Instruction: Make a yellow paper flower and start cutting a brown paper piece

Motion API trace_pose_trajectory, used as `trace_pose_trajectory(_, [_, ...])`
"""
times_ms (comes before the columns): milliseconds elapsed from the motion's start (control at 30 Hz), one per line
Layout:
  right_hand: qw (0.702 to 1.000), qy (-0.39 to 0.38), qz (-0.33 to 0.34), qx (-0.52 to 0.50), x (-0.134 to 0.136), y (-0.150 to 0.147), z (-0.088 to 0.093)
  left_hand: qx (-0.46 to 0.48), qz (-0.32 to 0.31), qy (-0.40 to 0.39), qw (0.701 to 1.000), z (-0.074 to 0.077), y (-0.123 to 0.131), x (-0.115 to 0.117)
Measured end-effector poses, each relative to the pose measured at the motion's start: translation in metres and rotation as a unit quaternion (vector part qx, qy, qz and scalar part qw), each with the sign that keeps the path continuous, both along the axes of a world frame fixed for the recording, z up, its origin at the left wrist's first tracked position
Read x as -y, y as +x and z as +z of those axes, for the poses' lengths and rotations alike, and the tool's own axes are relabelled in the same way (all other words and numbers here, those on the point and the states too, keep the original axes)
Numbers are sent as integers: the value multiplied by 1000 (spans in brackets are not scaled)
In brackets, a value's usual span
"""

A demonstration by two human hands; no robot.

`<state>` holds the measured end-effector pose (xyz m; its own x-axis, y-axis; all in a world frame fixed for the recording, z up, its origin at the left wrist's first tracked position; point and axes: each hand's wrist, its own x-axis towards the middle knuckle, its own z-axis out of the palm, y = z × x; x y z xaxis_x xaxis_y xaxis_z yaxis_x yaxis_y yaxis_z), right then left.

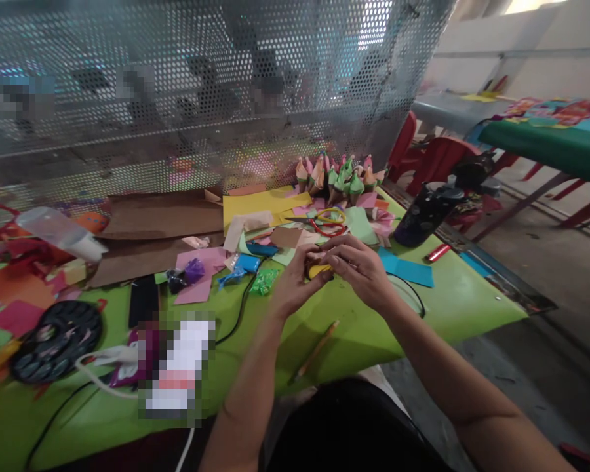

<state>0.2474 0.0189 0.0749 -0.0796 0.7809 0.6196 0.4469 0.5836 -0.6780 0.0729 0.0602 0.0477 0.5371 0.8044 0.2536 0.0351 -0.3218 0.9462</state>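
Note:
My left hand (pixel 299 278) and my right hand (pixel 358 269) meet over the middle of the green-covered table. Between their curled fingers is a small yellow piece (pixel 318 269), mostly hidden, whose kind I cannot make out. Just beyond the hands lie scissors with red and yellow handles (pixel 327 226) among paper scraps. Left of my left hand are a green crinkled wrapper (pixel 264 282) and a blue packet (pixel 247 263). A pencil (pixel 317 351) lies nearer to me, below the hands. Blue paper (pixel 407 267) lies beside my right hand.
Paper ice-cream cones (pixel 344 180) stand clustered at the back. A dark tumbler (pixel 427 213) and red lighter-like stick (pixel 438 253) are at right. On the left are a phone (pixel 144 301), a black round tray (pixel 59 341), a clear bottle (pixel 59 233) and cables. A perforated metal screen (pixel 177 131) rises behind.

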Motion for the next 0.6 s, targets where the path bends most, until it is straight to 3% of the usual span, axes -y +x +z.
trace_pose_trajectory(300, [998, -16, -34, -54, -10, -2, -6, 43, 11, 5, 999, -11, 5, -3])
trace_pose_trajectory(467, [995, -17, -11, -97, -16, -3, -7, 55, 15, 21, 998, -20, 6, -8])
trace_pose_trajectory(600, [994, -25, 15, -106, -16, -1, -3, 29, 28, 53, 998, -19, 5, -10])
